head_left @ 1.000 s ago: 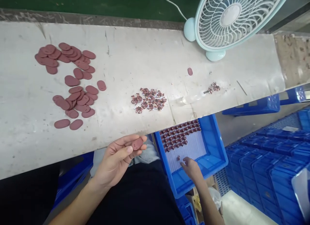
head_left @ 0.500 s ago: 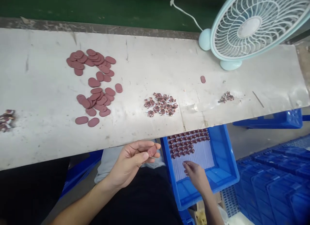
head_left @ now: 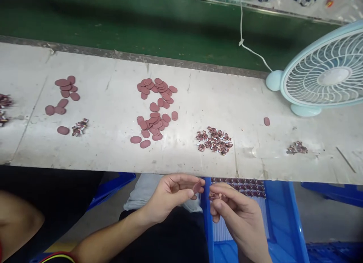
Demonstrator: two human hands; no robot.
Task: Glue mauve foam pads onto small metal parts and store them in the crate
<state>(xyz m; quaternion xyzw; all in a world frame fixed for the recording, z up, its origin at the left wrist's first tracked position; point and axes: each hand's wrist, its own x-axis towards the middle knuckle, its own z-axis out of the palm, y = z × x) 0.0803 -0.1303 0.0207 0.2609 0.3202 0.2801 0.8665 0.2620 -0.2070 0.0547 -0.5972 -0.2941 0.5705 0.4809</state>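
Just in front of the table edge, my left hand [head_left: 167, 198] is closed on a flat reddish-brown oval disc [head_left: 196, 186], pinched between thumb and fingers. Close by on its right, my right hand [head_left: 241, 214] pinches a small dark-red part [head_left: 215, 196] with shiny bits, mostly covered by the fingers. A small gap separates the two hands. Beneath my right hand stands a blue box [head_left: 295, 217] with rows of small dark-red parts [head_left: 249, 186] on a ribbed white liner. On the table lie a spread of oval discs [head_left: 154, 121] and a heap of small dark-red parts [head_left: 217, 141].
A pale blue fan [head_left: 331, 76] stands at the right of the white table [head_left: 107, 142], its white cord [head_left: 255, 56] running backward. More discs [head_left: 66, 87] and small parts [head_left: 80, 127] lie at left. Another person's arm [head_left: 19, 217] is at lower left.
My right hand has come up from over the liner in the blue box to beside my left hand, with a small part now visible in its fingers. The view has swung left.
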